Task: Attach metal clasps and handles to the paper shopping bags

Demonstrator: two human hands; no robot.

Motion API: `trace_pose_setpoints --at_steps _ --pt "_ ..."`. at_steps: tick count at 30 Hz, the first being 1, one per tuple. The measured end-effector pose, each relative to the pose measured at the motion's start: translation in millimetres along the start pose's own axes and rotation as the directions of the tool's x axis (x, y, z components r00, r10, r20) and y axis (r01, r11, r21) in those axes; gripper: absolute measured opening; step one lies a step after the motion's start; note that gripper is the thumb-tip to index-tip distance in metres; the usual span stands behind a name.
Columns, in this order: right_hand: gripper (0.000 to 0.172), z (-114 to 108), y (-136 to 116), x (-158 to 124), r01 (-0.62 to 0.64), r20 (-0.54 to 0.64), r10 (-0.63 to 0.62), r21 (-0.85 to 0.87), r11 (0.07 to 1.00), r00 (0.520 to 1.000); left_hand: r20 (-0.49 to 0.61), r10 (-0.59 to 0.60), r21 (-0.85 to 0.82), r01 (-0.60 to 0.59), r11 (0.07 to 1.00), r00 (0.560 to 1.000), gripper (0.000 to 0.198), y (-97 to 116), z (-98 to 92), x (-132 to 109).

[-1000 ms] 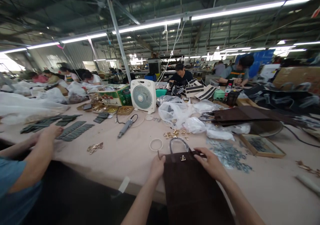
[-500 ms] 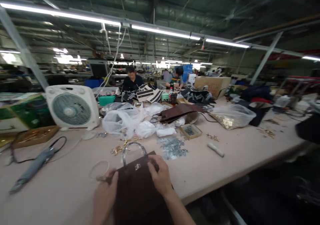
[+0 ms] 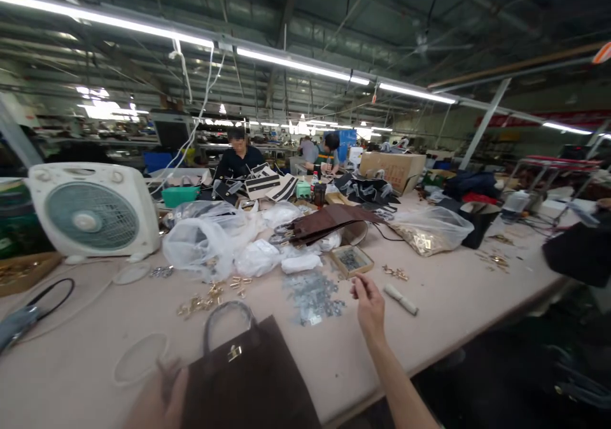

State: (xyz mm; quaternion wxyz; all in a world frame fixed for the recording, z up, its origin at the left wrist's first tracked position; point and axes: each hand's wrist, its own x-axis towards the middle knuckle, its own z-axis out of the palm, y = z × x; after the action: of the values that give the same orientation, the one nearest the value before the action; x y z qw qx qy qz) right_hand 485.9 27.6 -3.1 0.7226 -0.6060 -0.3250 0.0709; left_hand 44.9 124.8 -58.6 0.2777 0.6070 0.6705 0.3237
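Note:
A dark brown bag [image 3: 243,384] with a looped handle and a gold clasp lies at the near edge of the table. My left hand [image 3: 155,400] grips its left top edge, blurred at the bottom of the view. My right hand [image 3: 368,302] is lifted off the bag and reaches forward over the table with its fingers curled in a pinch; I cannot make out anything in them. It hovers between a pile of small silver metal parts [image 3: 312,295] and a white cylindrical tool [image 3: 401,300].
A white fan [image 3: 93,209] stands at left with a cable and a grey tool beside it. Gold fittings [image 3: 210,295], plastic bags [image 3: 210,238], a small tray [image 3: 352,260] and folded brown material [image 3: 329,220] crowd the table. People work at the far side. The table edge runs at right.
The view has swung right. My right hand has left the bag's top edge and moved forward and right over the table. My left hand stays on the bag.

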Motion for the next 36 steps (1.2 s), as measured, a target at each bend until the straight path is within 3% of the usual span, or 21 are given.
trace_pose_setpoints --at_steps 4,10,15,20,25,29,31,33,36 --pt "0.046 -10 12 15 -0.028 0.051 0.029 -0.032 0.999 0.998 -0.041 0.007 0.002 -0.007 1.000 0.999 0.068 22 -5.4 -13" --pt "0.049 10 21 -11 -0.077 0.249 0.085 -0.039 0.996 0.965 -0.082 0.047 0.012 -0.046 0.999 0.996 0.062 26 -5.1 -20" --pt "0.050 28 26 -34 -0.090 0.213 0.099 -0.054 0.994 0.972 -0.115 0.080 -0.066 -0.088 0.994 0.990 0.056 22 -4.8 -21" --pt "0.051 25 30 -48 -0.096 0.159 0.111 -0.102 0.990 0.981 -0.213 0.077 -0.178 -0.116 0.977 0.974 0.049 25 -7.3 -31" --pt "0.051 21 40 -45 -0.106 0.092 0.117 -0.119 0.987 0.989 -0.252 -0.032 -0.379 -0.068 0.923 0.967 0.052 30 -14.5 -36" --pt "0.048 20 18 -57 -0.061 0.126 0.076 -0.119 0.991 0.989 -0.238 -0.129 -0.455 0.007 0.891 0.963 0.061 28 -28.2 -45" --pt "0.042 24 5 -67 -0.039 0.193 0.059 -0.106 0.994 0.979 -0.232 -0.148 -0.408 0.042 0.912 0.961 0.064 20 -31.4 -45" --pt "0.038 33 -2 -76 -0.030 0.249 0.048 -0.077 0.997 0.967 -0.213 -0.167 -0.243 0.113 0.964 0.963 0.061 11 -29.5 -38" --pt "0.033 49 -9 -89 -0.015 0.315 0.020 -0.018 1.000 0.949 -0.184 -0.108 -0.046 0.101 0.994 0.977 0.059 4 -24.6 -29"
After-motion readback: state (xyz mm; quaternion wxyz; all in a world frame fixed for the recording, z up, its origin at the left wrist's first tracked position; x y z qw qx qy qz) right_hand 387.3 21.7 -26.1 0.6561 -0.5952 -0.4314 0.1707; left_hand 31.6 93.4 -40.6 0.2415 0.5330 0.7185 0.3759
